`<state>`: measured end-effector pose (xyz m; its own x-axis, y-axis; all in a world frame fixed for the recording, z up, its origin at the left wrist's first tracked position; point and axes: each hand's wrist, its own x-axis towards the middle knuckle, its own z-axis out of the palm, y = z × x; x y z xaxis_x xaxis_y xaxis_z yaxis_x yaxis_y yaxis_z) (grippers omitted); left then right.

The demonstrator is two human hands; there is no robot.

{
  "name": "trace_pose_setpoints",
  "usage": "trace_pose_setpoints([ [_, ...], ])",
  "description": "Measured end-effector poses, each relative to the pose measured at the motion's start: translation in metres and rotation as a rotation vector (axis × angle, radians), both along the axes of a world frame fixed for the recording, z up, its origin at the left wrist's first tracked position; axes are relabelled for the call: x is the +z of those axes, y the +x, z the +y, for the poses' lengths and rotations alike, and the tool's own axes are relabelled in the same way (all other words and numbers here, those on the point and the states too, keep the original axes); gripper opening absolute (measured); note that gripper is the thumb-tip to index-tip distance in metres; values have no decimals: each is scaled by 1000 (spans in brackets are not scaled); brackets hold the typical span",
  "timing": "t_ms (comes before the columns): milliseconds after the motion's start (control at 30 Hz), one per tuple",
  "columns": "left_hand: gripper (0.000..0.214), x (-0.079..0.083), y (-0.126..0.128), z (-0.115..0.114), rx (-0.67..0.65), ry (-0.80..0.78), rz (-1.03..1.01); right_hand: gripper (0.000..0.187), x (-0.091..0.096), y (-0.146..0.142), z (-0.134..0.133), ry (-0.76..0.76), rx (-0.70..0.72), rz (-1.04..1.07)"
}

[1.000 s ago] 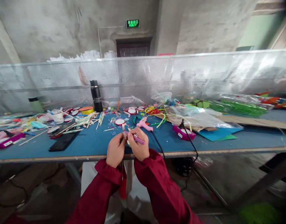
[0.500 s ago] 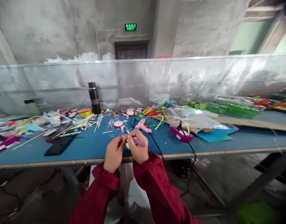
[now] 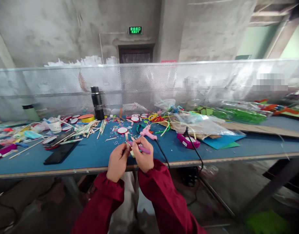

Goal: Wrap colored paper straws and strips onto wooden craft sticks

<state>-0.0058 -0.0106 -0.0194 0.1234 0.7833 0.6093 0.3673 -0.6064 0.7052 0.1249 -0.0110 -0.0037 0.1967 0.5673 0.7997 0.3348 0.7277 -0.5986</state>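
Note:
Both my hands work close together over the front edge of the blue table [image 3: 96, 156]. My right hand [image 3: 144, 156] is closed on a pink-purple stick [image 3: 145, 149] that lies across its fingers. My left hand [image 3: 117, 162] is closed in a pinch on a thin wooden stick [image 3: 127, 139] that points up and away. A small pale piece sits between the two hands, mostly hidden. A pink glue gun [image 3: 147, 132] lies on the table just beyond my right hand, with its black cable running off the edge.
A black phone [image 3: 58, 154], wooden sticks [image 3: 88, 127], round red-and-white discs, a black flask [image 3: 97, 103], a magenta box [image 3: 187, 141] and clear plastic bags [image 3: 200, 123] crowd the table. A perforated metal screen [image 3: 149, 84] closes its far side. Cardboard lies at the right.
The view has drifted slightly, so everything sits a little further left in the picture. My hands hold the same sticks in the same grip.

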Motion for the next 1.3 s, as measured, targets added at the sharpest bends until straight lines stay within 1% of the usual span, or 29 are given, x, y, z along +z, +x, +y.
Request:
trace_pose_setpoints([
  [533, 32, 1, 0, -1, -19, -43, 4, 19, 1, 0, -1, -10, 0, 5],
  [1300, 29, -4, -1, 3, -14, -26, 6, 18, -2, 0, 1, 2, -9, 5],
])
